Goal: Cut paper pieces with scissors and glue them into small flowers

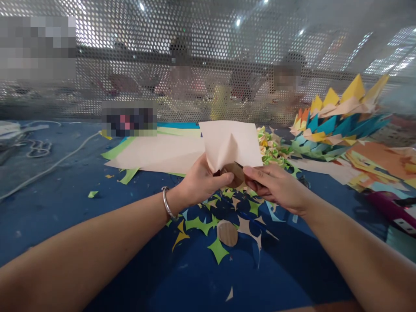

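Observation:
My left hand [202, 182] is closed, pinching the lower edge of a folded cream paper sheet [231, 143] held upright over the blue table [65, 203]. A silver bangle sits on that wrist. My right hand [277, 187] is closed too, gripping the paper's lower right part together with a small brown round piece [236, 175]; something thin and dark shows between its fingers, which I cannot make out. Under both hands lie several paper scraps [214, 223], green, yellow and cream, and a brown cardboard disc [227, 233].
Large cream and green sheets [156, 154] lie behind my left hand. A stack of folded coloured paper cones [338, 119] stands at the right, with orange and yellow offcuts [377, 167]. A white cord [48, 167] runs at the left. A perforated metal screen [208, 65] closes off the back, with people behind it.

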Available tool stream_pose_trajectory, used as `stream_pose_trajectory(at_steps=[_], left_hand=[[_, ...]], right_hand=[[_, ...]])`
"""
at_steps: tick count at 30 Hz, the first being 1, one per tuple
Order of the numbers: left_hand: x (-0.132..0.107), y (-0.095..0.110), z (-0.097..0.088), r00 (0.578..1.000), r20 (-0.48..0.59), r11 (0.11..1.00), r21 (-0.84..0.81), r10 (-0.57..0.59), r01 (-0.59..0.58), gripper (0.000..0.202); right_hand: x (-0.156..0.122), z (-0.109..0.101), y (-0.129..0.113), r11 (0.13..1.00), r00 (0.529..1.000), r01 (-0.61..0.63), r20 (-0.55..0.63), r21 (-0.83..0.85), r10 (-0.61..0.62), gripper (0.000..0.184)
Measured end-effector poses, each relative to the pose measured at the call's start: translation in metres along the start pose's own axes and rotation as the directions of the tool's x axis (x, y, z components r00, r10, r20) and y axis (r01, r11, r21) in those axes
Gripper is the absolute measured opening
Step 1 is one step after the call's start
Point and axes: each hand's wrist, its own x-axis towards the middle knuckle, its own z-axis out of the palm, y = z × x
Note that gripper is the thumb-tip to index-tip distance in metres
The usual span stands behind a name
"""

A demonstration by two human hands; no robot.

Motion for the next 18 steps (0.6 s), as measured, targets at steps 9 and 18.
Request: stream_pose_trajectory(at_steps=[9, 18], left_hand=[[0.003, 0.002, 0.001, 0.999, -0.034, 0.998, -0.061, 0.005, -0.007, 0.035], [0.0, 0.005, 0.006, 0.998, -0.007, 0.993, -0.101, -0.057, 0.056, 0.044]], right_hand=[[-0.003, -0.007, 0.002, 0.998, 0.998, 0.048, -0.043, 0.051, -0.046, 0.05], [0.005, 0.003, 0.009, 0.96, 0.949, 0.237, -0.177, -0.149, -0.261, 0.035]])
